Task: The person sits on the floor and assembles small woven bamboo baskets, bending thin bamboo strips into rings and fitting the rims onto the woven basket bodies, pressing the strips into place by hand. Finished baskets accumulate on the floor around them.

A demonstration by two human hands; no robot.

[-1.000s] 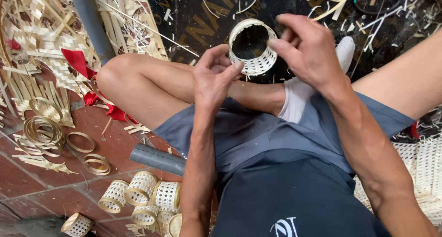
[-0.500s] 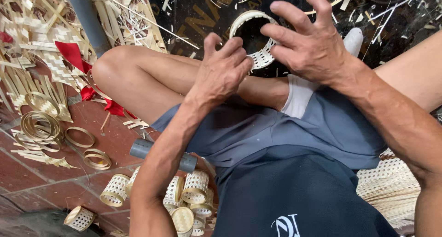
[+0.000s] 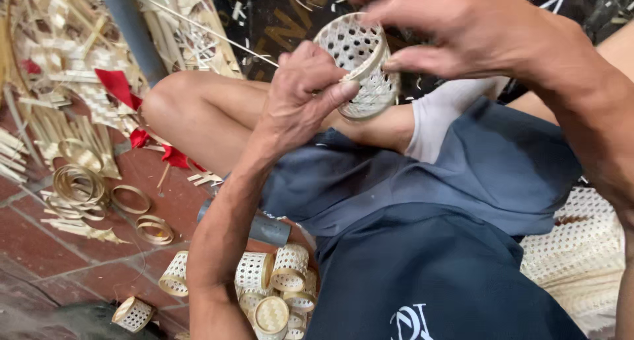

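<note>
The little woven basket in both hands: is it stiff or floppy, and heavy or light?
The woven basket looks light: its walls are open lattice of thin strips, and fingertips alone carry it. It seems fairly stiff, keeping its round rim between the left hand and right hand. Set on its side, it would probably roll.

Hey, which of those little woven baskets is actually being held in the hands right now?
The basket at the top, gripped between the left hand and right hand above the knee. The other baskets lie in a pile on the floor.
</note>
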